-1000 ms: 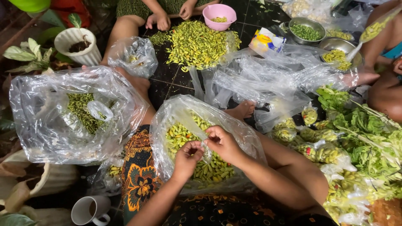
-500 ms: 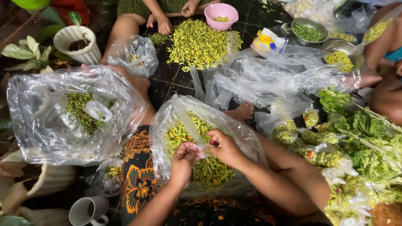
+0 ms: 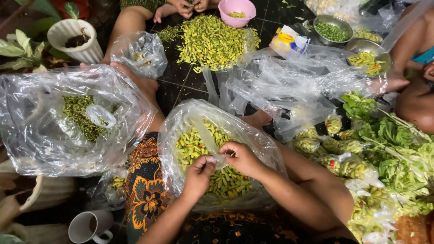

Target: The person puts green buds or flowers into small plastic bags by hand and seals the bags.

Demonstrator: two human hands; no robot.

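While both hands meet over the lap, left hand (image 3: 199, 174) is curled nearly shut, fingertips pinching a small clear plastic bag (image 3: 216, 159); right hand (image 3: 242, 156) is also curled, pinching the same bag from the other side. Small bag sits between the thumbs, long axis roughly left-right, just above a big clear bag of green chillies (image 3: 217, 180) on the lap. Its contents are too small to make out. Patterned cloth (image 3: 144, 190) under the big bag; white mug (image 3: 88, 226) at lower left.
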